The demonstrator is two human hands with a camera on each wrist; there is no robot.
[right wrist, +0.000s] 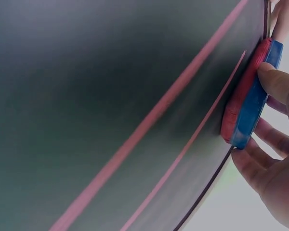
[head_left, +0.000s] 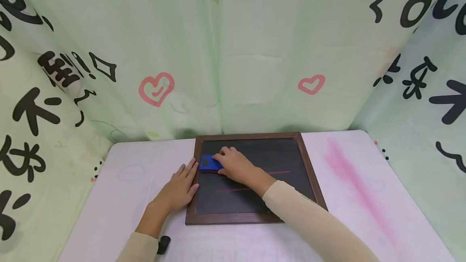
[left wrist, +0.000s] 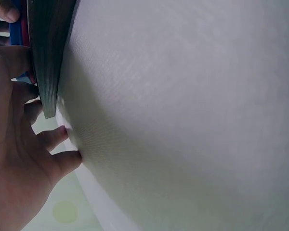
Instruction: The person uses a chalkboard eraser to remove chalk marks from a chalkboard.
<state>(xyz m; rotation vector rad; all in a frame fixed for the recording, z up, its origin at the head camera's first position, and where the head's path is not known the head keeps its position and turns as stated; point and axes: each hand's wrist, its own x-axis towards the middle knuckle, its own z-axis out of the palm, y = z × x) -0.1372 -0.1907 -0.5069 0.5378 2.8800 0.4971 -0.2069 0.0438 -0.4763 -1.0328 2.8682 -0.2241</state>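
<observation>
A blackboard (head_left: 276, 153) in a dark brown wooden frame lies on the table. Two pink chalk lines (right wrist: 159, 113) run across it, partly hidden by the right arm in the head view. My right hand (head_left: 236, 165) grips a blue eraser (head_left: 209, 163) with a red pad (right wrist: 241, 96), thumb on one side and fingers on the other. The eraser sits on the board near its left edge. My left hand (head_left: 180, 187) rests at the board's left side, its straight fingers touching the wooden frame (left wrist: 48, 57) and the tabletop.
The table has a pale pinkish cover (head_left: 134, 173) with a pink streak (head_left: 356, 185) on the right. A small black object (head_left: 164, 244) shows beside the left wrist. Pale green curtains (head_left: 255, 72) with black writing and pink hearts stand behind and at both sides.
</observation>
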